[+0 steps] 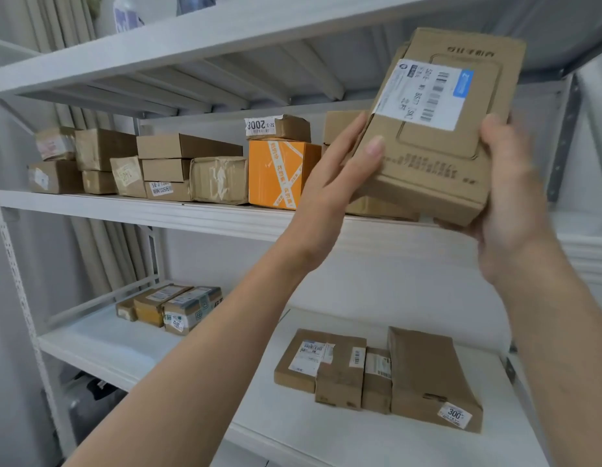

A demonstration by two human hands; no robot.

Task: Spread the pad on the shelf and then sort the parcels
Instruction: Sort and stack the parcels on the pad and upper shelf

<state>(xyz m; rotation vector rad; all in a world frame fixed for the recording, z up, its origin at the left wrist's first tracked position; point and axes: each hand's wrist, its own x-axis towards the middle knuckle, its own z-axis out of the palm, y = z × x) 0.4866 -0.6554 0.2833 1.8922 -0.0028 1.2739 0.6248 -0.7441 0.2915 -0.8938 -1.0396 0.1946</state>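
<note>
We held one flat box (437, 129) up in front of the middle shelf (141, 210), tilted, its white label (424, 94) facing us. Our left hand (336, 176) lay along its left edge with fingers straight against the cardboard; our right hand (505, 193) gripped its lower right corner, fingers curled behind and the thumb on the right edge. A white pad (293, 423) covered the lower shelf. On it lay four brown parcels (377, 372) side by side near the front (the rightmost tagged 300), and three more (168, 305) in a tight cluster at the back left. The middle shelf carried a crowded row of brown parcels (134, 163) that we could not count exactly, plus one orange box (279, 173) with a small parcel (279, 128) marked 2008 on top.
</note>
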